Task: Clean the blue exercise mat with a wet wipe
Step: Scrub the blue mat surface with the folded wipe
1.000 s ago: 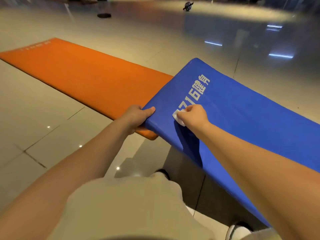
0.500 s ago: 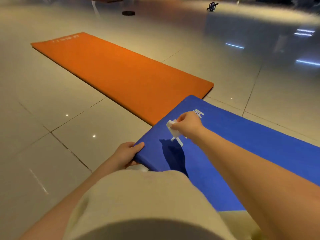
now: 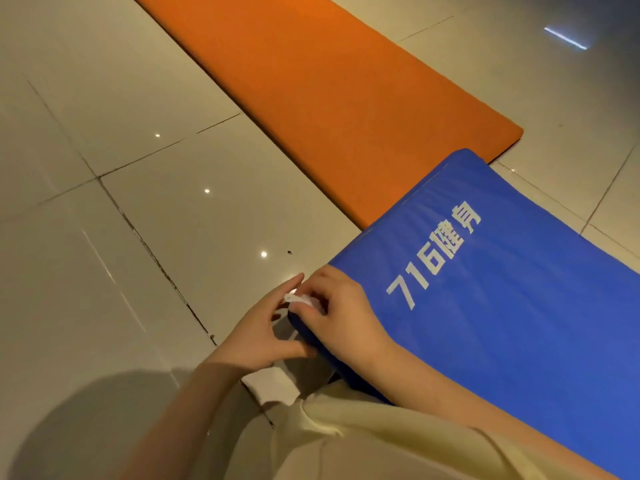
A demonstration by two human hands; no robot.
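Tiled floor (image 3: 138, 237) carries blue mat (image 3: 519, 323), long axis running lower-right.

The blue mat (image 3: 519, 323) has big white writing (image 3: 433, 258) near its short end. The numbers read "716". Right after them come two Chinese signs, a bit blurry, that look like "健身". The writing runs in one line along the short end of the mat, up and to the right.

Dim warm light, pinpoint glare on glossy floor (image 3: 86, 271), soft blur
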